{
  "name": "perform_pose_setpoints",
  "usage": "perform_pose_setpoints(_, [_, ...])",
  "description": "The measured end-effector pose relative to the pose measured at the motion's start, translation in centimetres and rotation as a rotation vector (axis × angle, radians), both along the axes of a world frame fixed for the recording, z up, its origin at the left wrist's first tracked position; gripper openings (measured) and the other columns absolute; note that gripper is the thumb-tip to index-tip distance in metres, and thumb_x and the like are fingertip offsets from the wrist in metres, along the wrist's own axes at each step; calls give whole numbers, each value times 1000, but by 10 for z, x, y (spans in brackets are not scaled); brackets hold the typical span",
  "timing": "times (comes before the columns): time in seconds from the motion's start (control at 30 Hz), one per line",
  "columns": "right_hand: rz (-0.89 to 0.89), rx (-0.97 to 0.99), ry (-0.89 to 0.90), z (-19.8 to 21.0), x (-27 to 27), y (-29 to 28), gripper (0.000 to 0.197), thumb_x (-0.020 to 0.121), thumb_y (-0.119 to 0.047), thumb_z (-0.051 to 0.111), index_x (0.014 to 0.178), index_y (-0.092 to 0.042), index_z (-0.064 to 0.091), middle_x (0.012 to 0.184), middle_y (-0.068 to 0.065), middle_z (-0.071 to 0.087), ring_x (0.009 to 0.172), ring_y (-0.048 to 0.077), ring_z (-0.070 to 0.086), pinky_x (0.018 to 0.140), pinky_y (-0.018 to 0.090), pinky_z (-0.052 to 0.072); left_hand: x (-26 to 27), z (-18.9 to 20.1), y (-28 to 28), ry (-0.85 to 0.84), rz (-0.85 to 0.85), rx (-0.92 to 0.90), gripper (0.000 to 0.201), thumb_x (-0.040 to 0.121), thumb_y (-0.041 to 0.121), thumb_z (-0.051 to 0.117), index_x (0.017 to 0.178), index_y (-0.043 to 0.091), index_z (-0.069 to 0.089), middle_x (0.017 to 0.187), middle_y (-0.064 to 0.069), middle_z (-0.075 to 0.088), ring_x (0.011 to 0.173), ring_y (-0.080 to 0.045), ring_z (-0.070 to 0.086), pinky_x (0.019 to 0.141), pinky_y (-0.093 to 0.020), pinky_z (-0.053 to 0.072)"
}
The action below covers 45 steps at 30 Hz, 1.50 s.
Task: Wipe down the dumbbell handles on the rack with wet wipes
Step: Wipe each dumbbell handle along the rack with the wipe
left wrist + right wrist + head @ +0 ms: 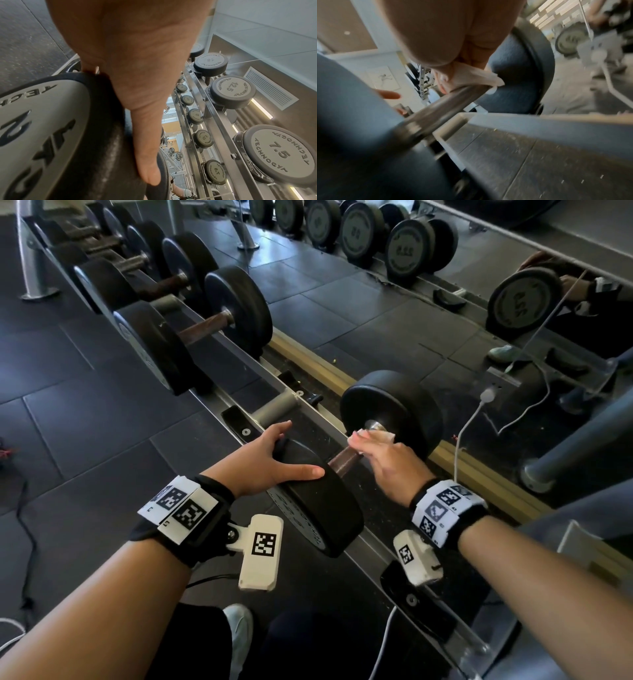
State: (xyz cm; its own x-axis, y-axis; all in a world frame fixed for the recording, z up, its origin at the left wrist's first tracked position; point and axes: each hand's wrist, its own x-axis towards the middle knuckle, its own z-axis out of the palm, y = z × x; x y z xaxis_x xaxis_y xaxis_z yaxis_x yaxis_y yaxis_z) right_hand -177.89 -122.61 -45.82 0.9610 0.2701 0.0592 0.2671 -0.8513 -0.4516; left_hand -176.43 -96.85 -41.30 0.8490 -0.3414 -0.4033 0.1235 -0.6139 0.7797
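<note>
The nearest black dumbbell lies on the rack (373,537), its near head (318,508) toward me and its far head (394,405) by the mirror. My left hand (274,451) rests on the near head (51,128), thumb (147,155) stretched straight along the rim and fingers straight over the far side. My right hand (383,460) is curled over the metal handle (344,458) and grips a white wet wipe (373,436) against it, close to the far head. In the right wrist view the wipe (476,77) is draped over the handle (445,102).
More black dumbbells (205,320) line the rack to the left, past an unoccupied cradle (239,422). A mirror (342,302) runs behind the rack. A white cable (469,419) hangs at the right. Upper-tier dumbbells (274,152) show in the left wrist view.
</note>
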Motion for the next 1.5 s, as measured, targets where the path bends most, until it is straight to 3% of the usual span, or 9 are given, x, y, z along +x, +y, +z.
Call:
perform_pose_setpoints(0.17, [195, 183, 174, -3, -27, 19, 36, 103, -20, 40, 135, -31, 53, 128, -19, 53, 114, -13, 50, 98, 6, 36, -2, 0, 0, 3, 33, 16, 124, 48, 66, 76, 154, 33, 19, 154, 0, 36, 135, -21, 42, 107, -34, 35])
perform_pose_setpoints(0.33, [-213, 443, 151, 16, -1, 0, 32, 103, -35, 42, 130, -35, 59, 121, -8, 56, 114, 11, 53, 80, 13, 40, -5, 11, -1, 50, 52, 37, 125, 48, 64, 78, 153, 31, 21, 154, 0, 36, 136, -22, 40, 111, -38, 32])
perform_pose_setpoints(0.47, [-46, 340, 316, 5, -14, 12, 31, 105, -27, 42, 128, -30, 62, 133, -2, 60, 126, 9, 52, 109, 29, 38, -11, 15, -3, 29, 76, 73, 127, 47, 68, 78, 154, 30, 22, 153, 2, 38, 134, -19, 41, 109, -33, 32])
perform_pose_setpoints(0.6, [-70, 327, 231, 21, -16, 12, 31, 103, -27, 44, 126, -35, 63, 125, -14, 57, 108, -1, 50, 88, 14, 36, -6, 16, -6, 44, 74, 68, 123, 60, 57, 83, 157, 29, 12, 156, 3, 33, 140, -21, 36, 112, -36, 29])
perform_pose_setpoints(0.8, [-107, 418, 330, 75, 17, 28, 20, 97, -20, 56, 107, -18, 73, 107, 10, 72, 98, 20, 67, 91, 33, 53, 10, 15, 4, -18, -83, 200, 112, 65, 67, 76, 155, 29, 22, 154, 3, 38, 138, -18, 40, 113, -35, 29])
perform_pose_setpoints(0.97, [-163, 387, 270, 101, 69, 61, 19, 98, -19, 53, 97, -23, 71, 94, -5, 69, 86, 9, 63, 61, 10, 45, 67, 34, 60, -68, -210, 226, 75, 81, 58, 69, 145, 28, 43, 141, 6, 54, 125, -12, 52, 111, -35, 38])
perform_pose_setpoints(1.17, [-103, 301, 274, 123, 177, 150, 8, 94, -30, 59, 95, -31, 67, 91, -7, 69, 78, 4, 65, 55, 14, 47, 173, 53, 156, -311, -26, 267, 51, 86, 40, 72, 133, 25, 57, 128, 4, 62, 116, -14, 57, 92, -21, 39])
perform_pose_setpoints(1.3, [-132, 271, 310, 133, 257, 211, 4, 90, -29, 64, 88, -29, 68, 92, -1, 72, 83, 14, 68, 67, 24, 53, 247, 79, 199, -432, 47, 324, 37, 87, 33, 72, 120, 21, 64, 116, 0, 66, 110, -21, 60, 96, -32, 48])
perform_pose_setpoints(1.5, [-187, 253, 316, 98, 336, 257, 8, 90, -31, 62, 92, -30, 70, 83, -12, 69, 84, 13, 64, 63, 24, 44, 314, 80, 226, -400, 42, 483, 64, 77, 51, 76, 134, 33, 53, 133, 1, 53, 125, -25, 43, 105, -46, 41])
